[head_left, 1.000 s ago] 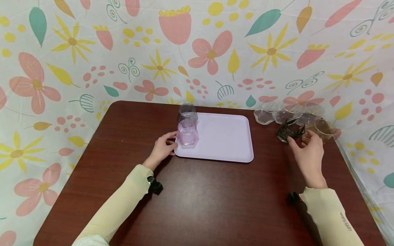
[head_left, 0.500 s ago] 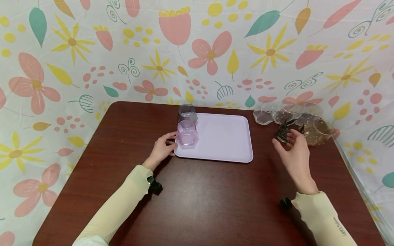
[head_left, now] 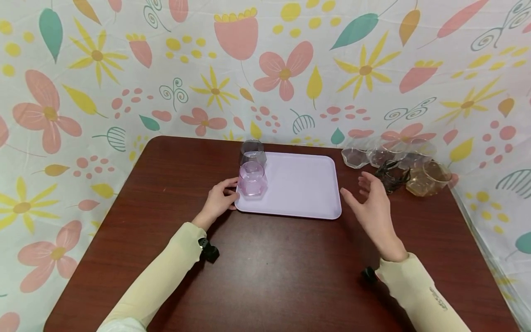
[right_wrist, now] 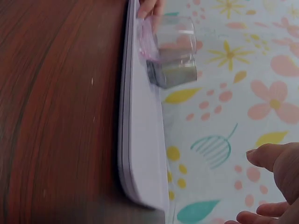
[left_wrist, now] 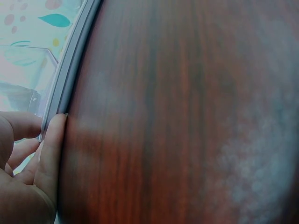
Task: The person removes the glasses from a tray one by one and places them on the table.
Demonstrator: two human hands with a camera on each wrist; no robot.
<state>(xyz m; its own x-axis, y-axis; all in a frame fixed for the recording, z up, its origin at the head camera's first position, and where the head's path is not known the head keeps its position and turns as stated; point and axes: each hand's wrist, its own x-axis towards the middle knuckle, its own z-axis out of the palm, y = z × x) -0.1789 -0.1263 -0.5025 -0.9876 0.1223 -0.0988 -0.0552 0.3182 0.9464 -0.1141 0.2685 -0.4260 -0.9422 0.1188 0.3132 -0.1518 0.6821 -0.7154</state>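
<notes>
A lilac tray [head_left: 298,184] lies on the table, with a pink clear glass [head_left: 252,180] and a smoky grey glass [head_left: 252,154] at its left end. My left hand [head_left: 219,198] holds the tray's left edge near the front corner; the left wrist view has the thumb [left_wrist: 52,144] against the rim. Just right of the tray, my right hand [head_left: 373,212] hovers with fingers apart and nothing in them. Beside it stands a dark see-through vessel with a jagged, strand-like top [head_left: 392,177]. An amber glass [head_left: 429,179] stands to that vessel's right.
Several clear glasses [head_left: 356,157] are grouped at the back right, by the patterned cloth [head_left: 286,106] behind the table. The brown table [head_left: 265,267] runs forward of the tray.
My right hand has moved left, from the dark vessel and amber glass to near the tray's right edge, carrying nothing. The left hand and tray have stayed in place.
</notes>
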